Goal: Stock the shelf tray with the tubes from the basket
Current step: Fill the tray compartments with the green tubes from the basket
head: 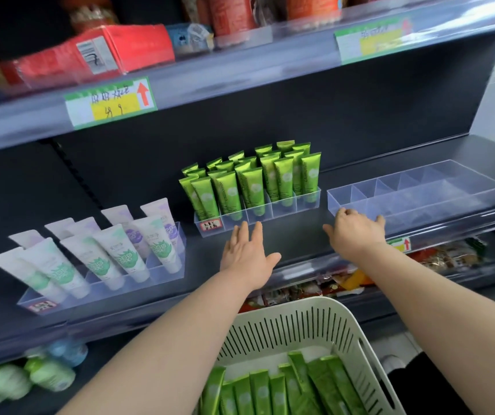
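The right hand (357, 232) is reaching to the near left corner of the empty clear tray (449, 202) on the shelf, its fingers bending at the front wall and its thumb sticking out to the side. The left hand (247, 256) is hovering flat and open, holding nothing, just in front of the neighbouring tray (270, 209), which is already standing full of upright green tubes (252, 187). The tubes still to be stocked (270, 390) are lying loose in the pale slotted basket (315, 307) below the forearms, well apart from both hands. The step appears to be squaring the empty tray before filling it. Doing that well probably means sliding it rather than lifting it, keeping its front wall in line with the full tray's front, and leaving a small gap between the two (thin clear plastic like this is likely to skate on a smooth shelf, so a steadying touch from the free hand should help). Whether the right fingertips are hooking over the rim or only pressing against it is not showing, so I cannot tell if that hand is gripping. The basket is being cut off by the bottom edge, hiding how many tubes it is holding, and the tray's clear dividers are proving hard to count.
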Demonstrator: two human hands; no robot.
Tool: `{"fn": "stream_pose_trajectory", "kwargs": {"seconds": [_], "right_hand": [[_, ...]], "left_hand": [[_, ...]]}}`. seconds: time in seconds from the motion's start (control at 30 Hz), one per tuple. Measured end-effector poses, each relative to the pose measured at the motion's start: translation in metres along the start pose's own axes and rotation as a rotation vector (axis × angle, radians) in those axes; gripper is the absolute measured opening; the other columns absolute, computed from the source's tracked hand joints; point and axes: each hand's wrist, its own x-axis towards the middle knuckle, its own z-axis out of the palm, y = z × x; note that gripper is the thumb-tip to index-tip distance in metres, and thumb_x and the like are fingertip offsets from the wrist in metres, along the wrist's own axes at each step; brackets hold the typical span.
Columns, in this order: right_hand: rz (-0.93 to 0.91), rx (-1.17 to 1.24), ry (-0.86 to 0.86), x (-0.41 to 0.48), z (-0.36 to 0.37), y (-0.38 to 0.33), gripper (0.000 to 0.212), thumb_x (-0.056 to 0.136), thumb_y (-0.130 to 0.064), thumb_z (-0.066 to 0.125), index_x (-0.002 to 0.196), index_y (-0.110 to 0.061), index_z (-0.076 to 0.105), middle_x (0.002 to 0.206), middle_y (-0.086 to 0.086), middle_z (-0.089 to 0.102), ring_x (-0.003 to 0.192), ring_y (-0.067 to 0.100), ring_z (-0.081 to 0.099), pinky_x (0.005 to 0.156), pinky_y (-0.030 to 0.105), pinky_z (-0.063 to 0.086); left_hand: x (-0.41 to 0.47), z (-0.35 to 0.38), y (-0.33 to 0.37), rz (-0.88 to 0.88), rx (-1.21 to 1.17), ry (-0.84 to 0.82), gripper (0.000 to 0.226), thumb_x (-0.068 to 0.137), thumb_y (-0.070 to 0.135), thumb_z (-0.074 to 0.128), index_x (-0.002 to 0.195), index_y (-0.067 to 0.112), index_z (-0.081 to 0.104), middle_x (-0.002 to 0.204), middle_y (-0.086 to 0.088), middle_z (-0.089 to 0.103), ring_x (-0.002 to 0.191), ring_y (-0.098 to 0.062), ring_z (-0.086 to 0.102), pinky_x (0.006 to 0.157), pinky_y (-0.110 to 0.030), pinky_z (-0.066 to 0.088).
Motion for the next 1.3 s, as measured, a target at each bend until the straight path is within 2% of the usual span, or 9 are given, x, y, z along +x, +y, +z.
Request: {"fn": "stream_pose_trajectory", "kwargs": {"seconds": [0.2,0.3,0.37,0.47,0.6,0.7,0.9,1.13,1.3], "right_hand": [[-0.21,0.019,0.016,-0.016,0.006,-0.052,0.053,0.097,-0.043,0.04,0.135,-0.007,0.038,0.128,0.007,0.055,0.105,0.028,0.06,0.104,0.048,0.028],[-0.43,0.129,0.021,-0.025,0.007,-0.077,0.065,0.092,-0.046,0.048,0.143,-0.012,0.03,0.139,0.004,0.048,0.122,0.026,0.05,0.105,0.045,0.031],[-0.499,0.16,0.04,-0.029,0.004,-0.076,0.077,0.088,-0.05,0.052,0.149,-0.014,0.021,0.152,0.003,0.032,0.141,0.02,0.027,0.113,0.046,0.02],[-0.438,0.092,0.018,-0.03,-0.001,-0.047,0.093,0.083,-0.055,0.055,0.152,-0.014,0.008,0.159,0.001,0.013,0.147,0.018,0.003,0.117,0.047,0.009],[-0.221,-0.042,-0.056,-0.029,0.001,0.007,0.095,0.086,-0.044,0.056,0.151,-0.01,-0.003,0.16,0.006,-0.003,0.147,0.024,-0.008,0.118,0.05,0.007],[-0.138,-0.037,-0.075,-0.029,0.002,0.029,0.088,0.09,-0.037,0.053,0.151,-0.009,-0.003,0.16,0.007,-0.002,0.147,0.024,-0.006,0.117,0.052,0.01],[-0.152,-0.006,-0.07,-0.032,0.002,0.029,0.079,0.092,-0.028,0.052,0.151,-0.01,0.004,0.159,0.005,0.008,0.147,0.023,-0.001,0.117,0.052,0.014],[-0.232,-0.044,-0.039,-0.042,0.002,-0.019,0.062,0.088,-0.021,0.054,0.144,-0.014,0.027,0.146,0.004,0.037,0.135,0.025,0.031,0.103,0.047,0.032],[-0.318,-0.078,-0.027,-0.053,0.007,-0.059,0.055,0.088,-0.022,0.053,0.139,-0.015,0.033,0.137,0.002,0.046,0.126,0.024,0.04,0.098,0.045,0.033]], "left_hand": [[-0.014,-0.007,-0.022,-0.069,-0.027,0.048,0.078,0.096,0.043,0.048,0.153,0.022,-0.001,0.161,-0.006,-0.004,0.148,-0.025,-0.003,0.118,-0.042,0.01],[-0.018,-0.01,-0.028,-0.094,-0.014,0.068,0.082,0.094,0.036,0.052,0.153,0.018,-0.003,0.161,-0.007,-0.004,0.148,-0.024,-0.003,0.119,-0.041,0.009],[-0.019,-0.013,-0.027,-0.094,-0.01,0.063,0.085,0.093,0.034,0.054,0.153,0.016,-0.003,0.161,-0.008,-0.004,0.148,-0.025,-0.003,0.119,-0.04,0.009],[-0.019,-0.012,-0.011,-0.05,-0.014,0.044,0.084,0.093,0.033,0.054,0.153,0.017,-0.002,0.161,-0.007,-0.005,0.148,-0.025,-0.004,0.119,-0.041,0.008],[-0.016,-0.001,0.026,0.097,0.043,-0.011,0.077,0.095,0.035,0.05,0.153,0.017,0.002,0.161,-0.008,-0.006,0.147,-0.025,-0.006,0.12,-0.041,0.004],[-0.013,0.008,0.05,0.19,0.082,-0.052,0.074,0.097,0.036,0.047,0.153,0.017,0.003,0.161,-0.009,-0.003,0.148,-0.027,-0.003,0.119,-0.041,0.006],[-0.012,0.007,0.051,0.233,0.126,-0.069,0.07,0.096,0.037,0.049,0.152,0.017,0.012,0.159,-0.007,0.012,0.143,-0.031,0.019,0.118,-0.042,0.015],[-0.032,-0.005,0.003,0.125,0.134,-0.044,0.064,0.094,0.037,0.053,0.147,0.018,0.025,0.155,-0.003,0.023,0.133,-0.034,0.034,0.112,-0.042,0.025],[-0.051,-0.011,-0.035,0.043,0.122,-0.022,0.061,0.093,0.038,0.054,0.144,0.018,0.029,0.153,-0.002,0.028,0.13,-0.032,0.039,0.111,-0.042,0.029]]}}
